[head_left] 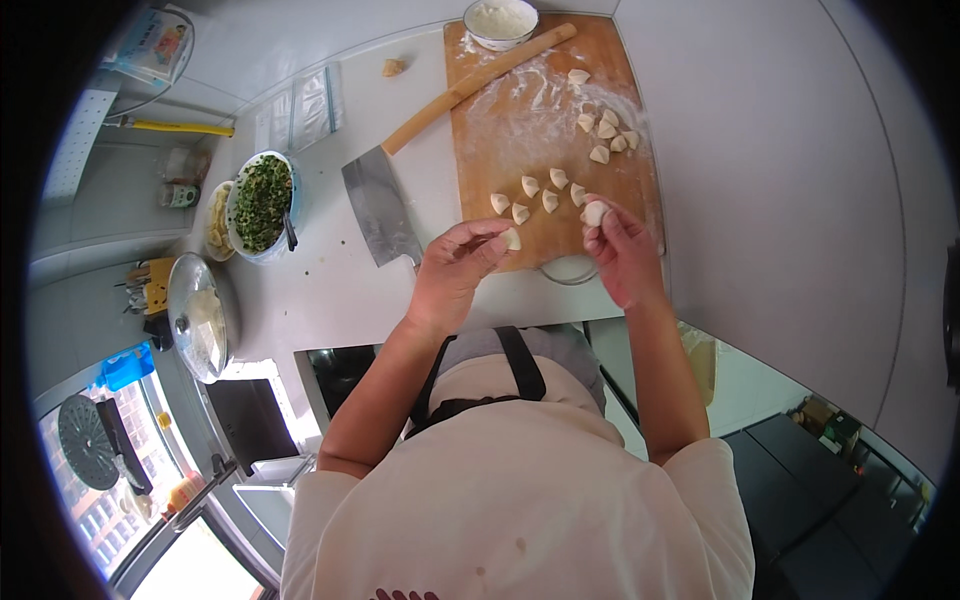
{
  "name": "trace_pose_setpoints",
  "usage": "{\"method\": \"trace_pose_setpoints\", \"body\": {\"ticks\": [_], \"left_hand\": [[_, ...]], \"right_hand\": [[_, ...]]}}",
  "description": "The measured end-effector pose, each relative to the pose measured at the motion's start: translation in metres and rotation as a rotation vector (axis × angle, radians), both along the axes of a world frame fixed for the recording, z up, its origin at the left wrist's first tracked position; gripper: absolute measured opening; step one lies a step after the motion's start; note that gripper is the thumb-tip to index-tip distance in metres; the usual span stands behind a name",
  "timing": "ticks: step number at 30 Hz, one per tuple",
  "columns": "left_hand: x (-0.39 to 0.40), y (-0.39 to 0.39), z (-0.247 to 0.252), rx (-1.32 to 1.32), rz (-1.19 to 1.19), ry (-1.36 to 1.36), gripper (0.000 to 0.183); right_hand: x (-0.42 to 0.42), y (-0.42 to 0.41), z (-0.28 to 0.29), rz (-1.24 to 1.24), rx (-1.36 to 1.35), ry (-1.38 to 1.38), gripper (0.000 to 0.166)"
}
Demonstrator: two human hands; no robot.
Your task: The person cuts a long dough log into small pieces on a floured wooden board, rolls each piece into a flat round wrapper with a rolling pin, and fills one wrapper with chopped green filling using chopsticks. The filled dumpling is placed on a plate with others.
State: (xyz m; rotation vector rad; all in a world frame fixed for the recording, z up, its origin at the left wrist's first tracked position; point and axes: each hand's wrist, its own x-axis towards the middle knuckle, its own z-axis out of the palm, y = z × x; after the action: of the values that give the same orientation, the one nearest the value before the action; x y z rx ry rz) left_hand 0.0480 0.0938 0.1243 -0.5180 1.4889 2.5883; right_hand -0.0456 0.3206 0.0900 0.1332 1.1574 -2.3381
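Note:
Between the thumb and fingers of my left hand is a small piece of dough, over the near left edge of a floured wooden board. My right hand pinches another dough piece above the board's near right part. Just beyond my hands lie several cut dough pieces. A second group of dough pieces sits near the board's right edge. Across the board's far left part rests a wooden rolling pin, its near end by a cleaver on the counter.
An enamel bowl of flour stands at the board's far edge. On the left are a bowl of chopped green filling with a utensil, a lidded pan and zip bags. A wall borders the board's right side.

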Motion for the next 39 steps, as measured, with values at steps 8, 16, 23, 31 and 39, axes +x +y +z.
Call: {"method": "trace_pose_setpoints", "body": {"ticks": [8,16,23,31,39], "left_hand": [[-0.005,0.01,0.034,-0.123,-0.055,0.128,0.02],[0.0,0.007,0.03,-0.157,-0.047,0.263,0.019],[0.002,0.005,0.029,-0.231,-0.069,0.309,0.02],[0.007,0.009,0.022,-0.077,-0.057,0.309,0.026],[0.005,0.001,0.023,-0.138,-0.157,0.339,0.033]], "right_hand": [[0.036,-0.031,0.05,0.184,-0.076,0.103,0.035],[0.044,-0.04,0.062,0.168,0.001,0.181,0.035],[0.048,-0.041,0.064,0.157,0.033,0.229,0.034],[0.054,-0.048,0.063,0.129,-0.016,0.266,0.033],[0.055,-0.05,0.061,0.038,-0.012,0.305,0.02]]}}
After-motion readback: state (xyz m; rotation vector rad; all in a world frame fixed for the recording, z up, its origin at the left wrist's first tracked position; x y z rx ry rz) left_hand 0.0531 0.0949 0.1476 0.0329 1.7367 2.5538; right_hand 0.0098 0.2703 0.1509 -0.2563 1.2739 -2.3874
